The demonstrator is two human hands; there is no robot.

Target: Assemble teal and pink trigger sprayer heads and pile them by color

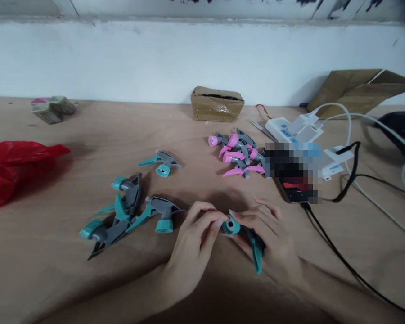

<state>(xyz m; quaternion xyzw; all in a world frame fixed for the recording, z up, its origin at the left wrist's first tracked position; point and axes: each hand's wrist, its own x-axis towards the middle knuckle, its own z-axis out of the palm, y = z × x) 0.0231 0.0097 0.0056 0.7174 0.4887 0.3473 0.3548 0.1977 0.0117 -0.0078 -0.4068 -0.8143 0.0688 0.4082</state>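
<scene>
Here, the right hand (pixel 273 236) grips a spray head (pixel 249 234), its teal collar (pixel 232 229) between both hands' fingertips; the left hand's (pixel 195 245) thumb and forefinger close together at the collar's edge.

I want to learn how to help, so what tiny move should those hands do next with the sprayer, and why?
Perhaps the left hand could give the teal collar a tiny twist. It is right at the collar's rim, while the right hand holds the spray head, which should help steady it.
</scene>
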